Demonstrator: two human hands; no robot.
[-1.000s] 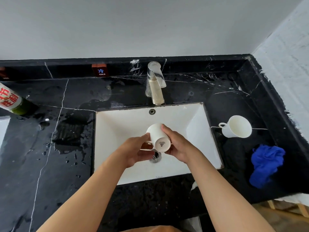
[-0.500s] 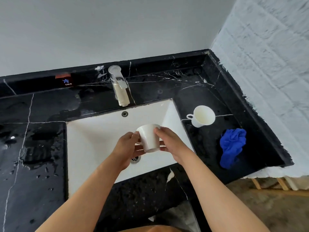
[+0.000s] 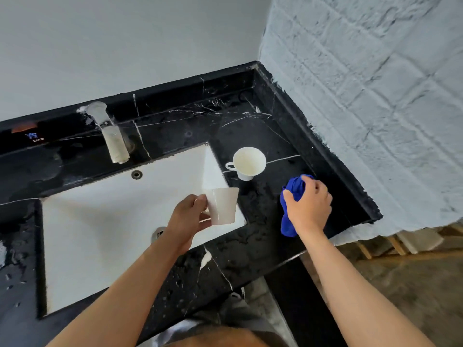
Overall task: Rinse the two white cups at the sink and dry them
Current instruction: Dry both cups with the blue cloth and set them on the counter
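I note my right hand (image 3: 309, 209) has left the cup (image 3: 221, 205) and now grips the blue cloth (image 3: 292, 194) on the worktop (image 3: 263, 251), my left hand (image 3: 186, 219) alone holding that cup.

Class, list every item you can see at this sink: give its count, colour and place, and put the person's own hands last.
cups: 2, white; one held over the sink's right end, one upright on the counter right of the sink
cloth: 1, blue; counter, front right
sink: 1, white; set in the counter
tap: 1, silver; behind the sink
counter: 1, black marble, wet
left hand: 1; holds the cup
right hand: 1; grips the cloth
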